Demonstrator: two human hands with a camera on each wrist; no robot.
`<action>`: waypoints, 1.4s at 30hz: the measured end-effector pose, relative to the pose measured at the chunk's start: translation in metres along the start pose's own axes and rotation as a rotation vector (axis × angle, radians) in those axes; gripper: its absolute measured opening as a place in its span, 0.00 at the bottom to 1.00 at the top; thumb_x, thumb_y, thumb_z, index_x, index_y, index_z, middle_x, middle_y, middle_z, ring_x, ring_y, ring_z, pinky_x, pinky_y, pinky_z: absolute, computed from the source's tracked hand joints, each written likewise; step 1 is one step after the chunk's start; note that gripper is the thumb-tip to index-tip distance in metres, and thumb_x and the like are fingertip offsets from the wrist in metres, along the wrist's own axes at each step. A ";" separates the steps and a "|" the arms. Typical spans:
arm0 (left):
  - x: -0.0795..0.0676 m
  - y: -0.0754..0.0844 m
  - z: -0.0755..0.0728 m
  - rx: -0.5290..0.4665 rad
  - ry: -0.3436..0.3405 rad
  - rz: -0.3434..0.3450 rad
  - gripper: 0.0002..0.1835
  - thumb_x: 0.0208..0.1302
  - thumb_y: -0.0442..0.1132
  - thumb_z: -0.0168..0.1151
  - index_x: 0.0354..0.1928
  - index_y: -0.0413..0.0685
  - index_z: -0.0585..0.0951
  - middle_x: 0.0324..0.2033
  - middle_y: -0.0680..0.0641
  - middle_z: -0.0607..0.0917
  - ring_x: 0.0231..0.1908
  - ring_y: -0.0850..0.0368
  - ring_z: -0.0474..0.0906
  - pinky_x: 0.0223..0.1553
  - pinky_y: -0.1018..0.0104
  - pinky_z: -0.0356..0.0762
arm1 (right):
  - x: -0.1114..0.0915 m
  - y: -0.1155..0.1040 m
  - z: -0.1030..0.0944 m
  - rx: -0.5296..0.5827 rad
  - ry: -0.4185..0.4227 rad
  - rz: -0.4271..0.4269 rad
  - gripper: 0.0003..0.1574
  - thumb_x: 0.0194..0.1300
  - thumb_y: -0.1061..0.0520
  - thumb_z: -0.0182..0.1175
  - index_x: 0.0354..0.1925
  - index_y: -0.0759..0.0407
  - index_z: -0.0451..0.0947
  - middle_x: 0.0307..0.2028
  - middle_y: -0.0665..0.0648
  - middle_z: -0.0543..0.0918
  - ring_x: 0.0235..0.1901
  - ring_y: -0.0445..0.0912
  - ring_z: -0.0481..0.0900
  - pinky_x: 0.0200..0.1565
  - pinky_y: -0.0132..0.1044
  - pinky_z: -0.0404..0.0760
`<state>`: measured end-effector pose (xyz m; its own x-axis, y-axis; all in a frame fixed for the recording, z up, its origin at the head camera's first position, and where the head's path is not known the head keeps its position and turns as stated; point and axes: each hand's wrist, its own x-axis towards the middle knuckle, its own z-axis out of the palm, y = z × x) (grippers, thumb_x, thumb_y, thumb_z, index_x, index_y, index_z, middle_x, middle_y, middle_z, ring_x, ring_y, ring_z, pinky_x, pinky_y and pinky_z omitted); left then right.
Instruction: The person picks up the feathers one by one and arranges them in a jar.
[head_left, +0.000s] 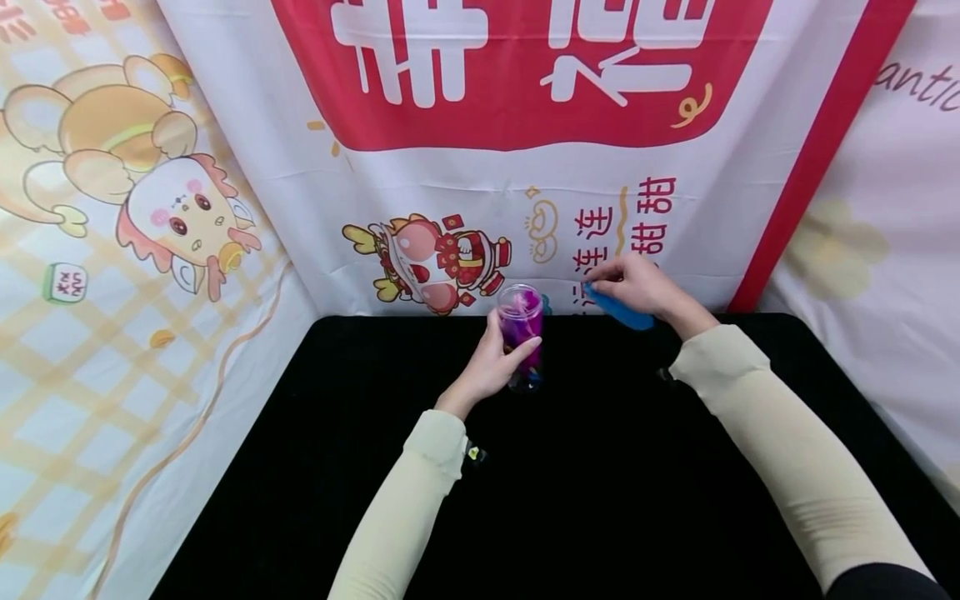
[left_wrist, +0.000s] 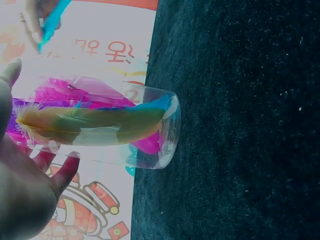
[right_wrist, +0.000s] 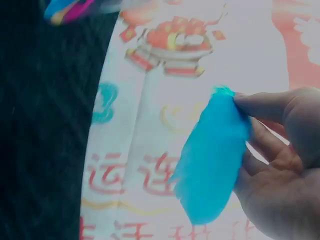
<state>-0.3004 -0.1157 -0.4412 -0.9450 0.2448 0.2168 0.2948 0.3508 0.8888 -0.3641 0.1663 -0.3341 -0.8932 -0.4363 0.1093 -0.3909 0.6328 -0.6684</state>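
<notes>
A clear plastic jar (head_left: 521, 305) is gripped round its side by my left hand (head_left: 487, 363), above the black table. Inside the jar lie several feathers, magenta, purple and blue, with a yellow-green feather (left_wrist: 100, 124) against the near wall in the left wrist view. To the right of the jar and apart from it, my right hand (head_left: 637, 287) pinches a blue feather (right_wrist: 212, 160) by its fluffy end between thumb and fingers. The feather's other end points down and to the right in the head view. In the head view the jar's open mouth faces up.
The black table (head_left: 570, 483) reaches back to a white and red printed cloth (head_left: 450, 175) hanging behind it. A patterned cloth (head_left: 82, 350) hangs at the left and a pale one (head_left: 862, 233) at the right.
</notes>
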 end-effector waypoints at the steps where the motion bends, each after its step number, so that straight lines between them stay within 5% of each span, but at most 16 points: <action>1: 0.000 0.000 0.000 -0.001 0.002 0.000 0.40 0.71 0.54 0.64 0.73 0.49 0.53 0.68 0.40 0.68 0.64 0.49 0.71 0.63 0.51 0.72 | -0.001 -0.007 0.000 0.013 0.021 -0.016 0.13 0.74 0.58 0.62 0.52 0.60 0.87 0.46 0.61 0.89 0.45 0.51 0.84 0.46 0.41 0.80; 6: 0.001 -0.002 0.001 -0.004 -0.003 -0.008 0.40 0.72 0.54 0.64 0.73 0.50 0.53 0.68 0.41 0.68 0.64 0.50 0.71 0.62 0.52 0.73 | -0.009 -0.043 -0.005 0.197 0.195 -0.074 0.13 0.71 0.55 0.66 0.48 0.62 0.88 0.41 0.59 0.90 0.39 0.47 0.85 0.41 0.30 0.81; 10: 0.002 0.000 -0.001 -0.018 -0.013 -0.013 0.40 0.72 0.54 0.63 0.73 0.50 0.53 0.68 0.42 0.67 0.64 0.50 0.71 0.63 0.52 0.73 | -0.017 -0.078 -0.011 0.413 0.339 -0.180 0.15 0.69 0.55 0.68 0.48 0.64 0.86 0.39 0.55 0.91 0.40 0.48 0.87 0.44 0.31 0.83; 14: 0.004 0.003 -0.004 -0.040 -0.018 -0.012 0.39 0.72 0.56 0.62 0.73 0.52 0.52 0.68 0.43 0.67 0.63 0.51 0.71 0.62 0.51 0.74 | -0.019 -0.104 -0.010 0.511 0.405 -0.313 0.13 0.69 0.59 0.68 0.47 0.67 0.86 0.38 0.55 0.91 0.38 0.48 0.88 0.43 0.33 0.84; 19: 0.005 0.002 -0.005 -0.042 -0.024 0.001 0.39 0.73 0.56 0.62 0.73 0.52 0.52 0.67 0.43 0.68 0.61 0.52 0.72 0.59 0.53 0.75 | -0.014 -0.114 0.003 0.431 0.425 -0.399 0.09 0.68 0.61 0.68 0.44 0.67 0.87 0.38 0.59 0.90 0.35 0.45 0.88 0.38 0.31 0.84; 25: 0.003 -0.001 -0.003 -0.044 -0.027 0.005 0.36 0.73 0.54 0.62 0.71 0.51 0.54 0.65 0.44 0.69 0.58 0.53 0.74 0.53 0.57 0.76 | -0.006 -0.102 0.027 0.159 0.422 -0.445 0.05 0.68 0.60 0.69 0.40 0.61 0.88 0.36 0.55 0.90 0.34 0.42 0.87 0.38 0.29 0.83; 29: 0.003 -0.002 -0.003 -0.046 -0.030 -0.002 0.36 0.73 0.54 0.62 0.71 0.51 0.54 0.65 0.43 0.69 0.58 0.52 0.74 0.55 0.56 0.76 | -0.002 -0.094 0.040 0.032 0.371 -0.461 0.03 0.67 0.62 0.69 0.39 0.59 0.88 0.34 0.53 0.90 0.31 0.42 0.85 0.37 0.33 0.82; 34: 0.002 -0.002 -0.005 -0.056 -0.058 -0.024 0.39 0.73 0.57 0.61 0.73 0.53 0.52 0.67 0.43 0.67 0.60 0.52 0.73 0.57 0.54 0.75 | 0.005 -0.091 0.051 -0.039 0.203 -0.445 0.01 0.66 0.62 0.69 0.37 0.59 0.88 0.32 0.52 0.90 0.31 0.43 0.85 0.38 0.43 0.81; 42: 0.001 -0.003 -0.004 -0.040 -0.036 -0.017 0.38 0.72 0.56 0.62 0.73 0.55 0.53 0.65 0.45 0.69 0.58 0.54 0.75 0.55 0.57 0.77 | 0.015 -0.101 0.050 -0.203 -0.044 -0.366 0.04 0.67 0.59 0.69 0.37 0.56 0.91 0.34 0.51 0.91 0.35 0.44 0.86 0.41 0.43 0.83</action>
<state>-0.3030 -0.1198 -0.4422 -0.9438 0.2722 0.1877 0.2724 0.3184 0.9080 -0.3269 0.0636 -0.3016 -0.6786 -0.6798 0.2782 -0.7204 0.5422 -0.4325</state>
